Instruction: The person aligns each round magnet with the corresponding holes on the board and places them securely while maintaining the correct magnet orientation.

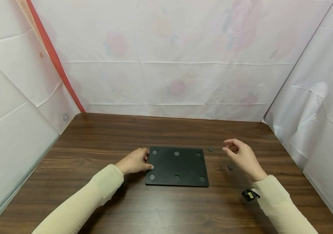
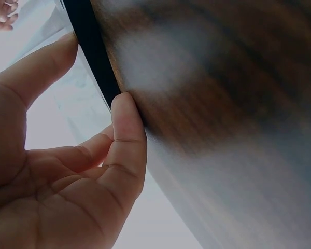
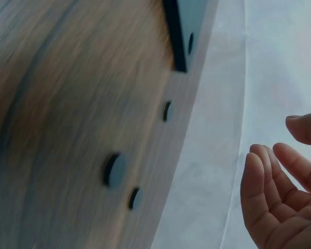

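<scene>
Head view: I see the left hand (image 1: 135, 161) gripping the board (image 1: 178, 166); the right hand (image 1: 243, 160), relaxed and empty, is nearer the loose discs (image 1: 210, 149), toward the right edge of the table (image 1: 184, 208).

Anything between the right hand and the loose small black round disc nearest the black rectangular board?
Nothing visible. The right hand hovers right of the flat black round disc, with only brown wood-grain tabletop showing between. Another black round disc lies lower in the head view, off that line.
</scene>
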The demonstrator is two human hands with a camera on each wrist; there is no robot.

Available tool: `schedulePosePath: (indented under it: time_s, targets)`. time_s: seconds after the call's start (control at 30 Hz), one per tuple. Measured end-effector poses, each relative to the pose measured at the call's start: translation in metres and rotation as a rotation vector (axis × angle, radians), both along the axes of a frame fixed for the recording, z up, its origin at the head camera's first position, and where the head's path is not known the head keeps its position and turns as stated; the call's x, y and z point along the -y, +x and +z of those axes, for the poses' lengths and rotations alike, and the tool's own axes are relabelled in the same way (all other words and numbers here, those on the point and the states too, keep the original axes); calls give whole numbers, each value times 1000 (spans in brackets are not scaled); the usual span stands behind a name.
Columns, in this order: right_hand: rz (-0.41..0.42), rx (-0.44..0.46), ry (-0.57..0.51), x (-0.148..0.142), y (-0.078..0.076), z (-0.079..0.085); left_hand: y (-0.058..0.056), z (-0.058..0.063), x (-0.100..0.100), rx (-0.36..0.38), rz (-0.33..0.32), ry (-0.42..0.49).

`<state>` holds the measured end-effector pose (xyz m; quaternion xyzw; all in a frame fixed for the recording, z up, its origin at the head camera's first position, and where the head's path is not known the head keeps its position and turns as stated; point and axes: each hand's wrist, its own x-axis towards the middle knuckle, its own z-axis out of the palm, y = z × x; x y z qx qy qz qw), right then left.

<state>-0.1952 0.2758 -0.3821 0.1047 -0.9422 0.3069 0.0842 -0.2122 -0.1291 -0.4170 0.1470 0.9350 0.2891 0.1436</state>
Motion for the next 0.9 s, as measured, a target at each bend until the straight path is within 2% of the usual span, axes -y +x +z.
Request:
schedulePosePath:
  time_s: [0.3, 0.73, 0.9]
  targets:
    - [-17, -2, 55, -21, 5, -11, 0, -1, 0, -1, 7, 1]
    - [-12, 87, 105, -38, 14, -26, 1, 0, 0, 2, 8, 3]
    - [-10, 151, 144, -39, 15, -30, 2, -1, 0, -5, 7, -2]
